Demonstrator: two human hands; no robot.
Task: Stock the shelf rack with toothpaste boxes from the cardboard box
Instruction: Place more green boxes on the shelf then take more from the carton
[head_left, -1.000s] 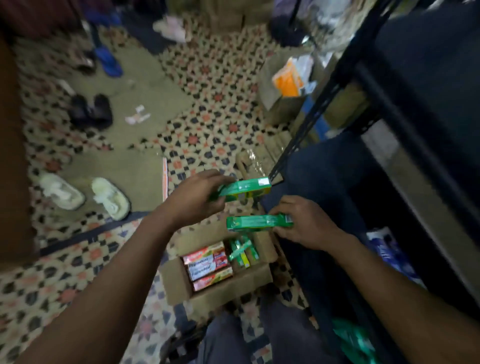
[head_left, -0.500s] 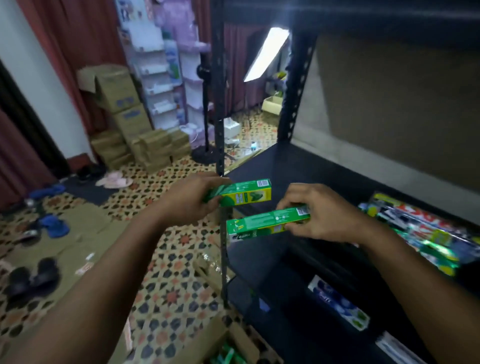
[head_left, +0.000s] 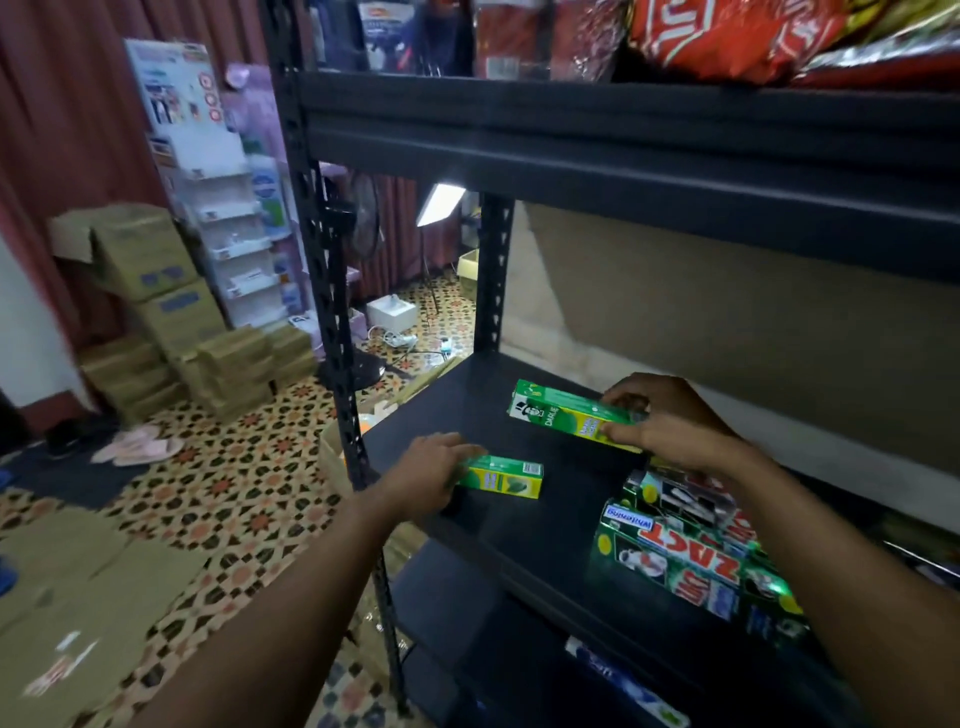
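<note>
Toothpaste boxes, two green ones, are both at the black shelf board. The short box lies just inside the front post. Its long axis runs across the board, sticking out rightward from the left hand, whose fingers curl round its near end. The long box is farther from the post, toward the back, and points leftward out of the right hand, pinched between thumb and fingers. The two are apart. Whether either rests fully on the board I cannot tell.
</note>
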